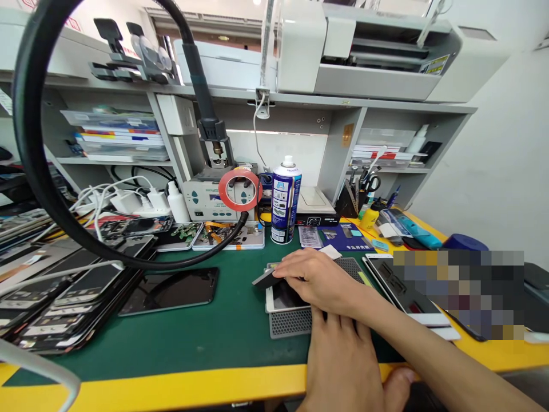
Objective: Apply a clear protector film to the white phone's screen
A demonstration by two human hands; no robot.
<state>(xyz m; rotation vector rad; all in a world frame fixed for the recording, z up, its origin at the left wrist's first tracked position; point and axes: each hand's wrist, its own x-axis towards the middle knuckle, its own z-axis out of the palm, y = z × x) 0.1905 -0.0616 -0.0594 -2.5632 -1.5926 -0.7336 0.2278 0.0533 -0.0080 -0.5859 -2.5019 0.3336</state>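
My right hand (pixel 317 280) reaches in from the right, its fingers closed on a dark, thin, flat piece (pixel 266 279). The piece is tilted over the left end of a white-edged phone (pixel 283 296) with a dark screen. Beneath the phone lies a grey perforated mat (pixel 289 325). From the bottom edge comes my left hand (pixel 343 355), palm down, with fingers stretched forward and the thumb out to the right. Its fingertips pass under my right wrist, at the mat's near side, and are hidden there.
A black phone (pixel 171 290) lies left of the mat, near stacked phones (pixel 86 292). Behind stand a blue spray can (pixel 286 200) and a station with a red tape ring (pixel 240 190). A thick black hose (pixel 30 143) loops at left. Right lies a white-framed panel (pixel 403 286).
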